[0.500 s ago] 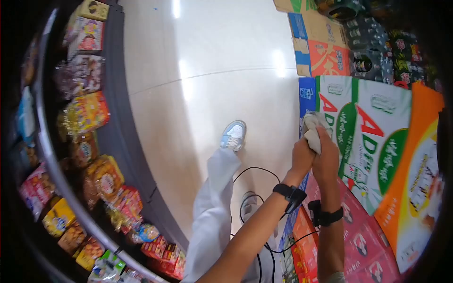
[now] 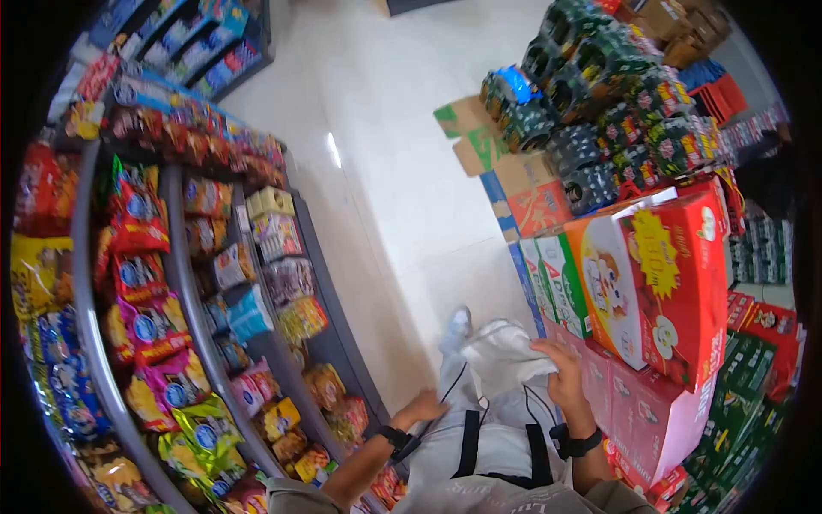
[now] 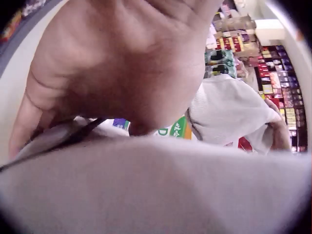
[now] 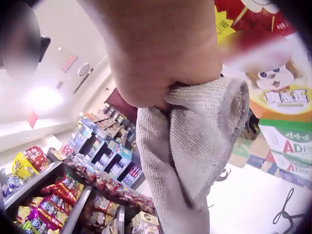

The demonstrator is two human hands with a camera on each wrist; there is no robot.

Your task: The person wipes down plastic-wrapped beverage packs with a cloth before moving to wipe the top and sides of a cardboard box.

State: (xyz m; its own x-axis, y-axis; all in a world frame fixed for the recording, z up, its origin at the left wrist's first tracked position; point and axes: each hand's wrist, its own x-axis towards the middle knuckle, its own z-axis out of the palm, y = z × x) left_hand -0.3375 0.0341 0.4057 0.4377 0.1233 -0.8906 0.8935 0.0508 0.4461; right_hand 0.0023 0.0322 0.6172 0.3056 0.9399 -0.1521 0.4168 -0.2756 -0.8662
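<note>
In the head view my right hand [image 2: 563,377] grips the edge of a greyish-white cloth [image 2: 509,358], which spreads in front of my body. The right wrist view shows this ribbed cloth [image 4: 200,141] folded and hanging from the hand [image 4: 165,53], its fingertips mostly hidden. My left hand [image 2: 421,406] is at the other side of my body, beside a thin black cord [image 2: 454,383], with no cloth in it. In the left wrist view, the left hand [image 3: 117,63] has its fingers spread apart above pale clothing [image 3: 161,190], near the cord.
Snack shelves [image 2: 178,317] run along the left. Stacked cartons, including a red box [image 2: 685,283], stand close on the right, with packs of dark bottles [image 2: 591,68] beyond. Pale floor [image 2: 411,197] lies between. Black straps [image 2: 468,441] hang down my front.
My hands have moved apart; both were together at the cloth by the cartons. The right hand now has the cloth, more spread out, nearer my body. The head view has tilted up.
</note>
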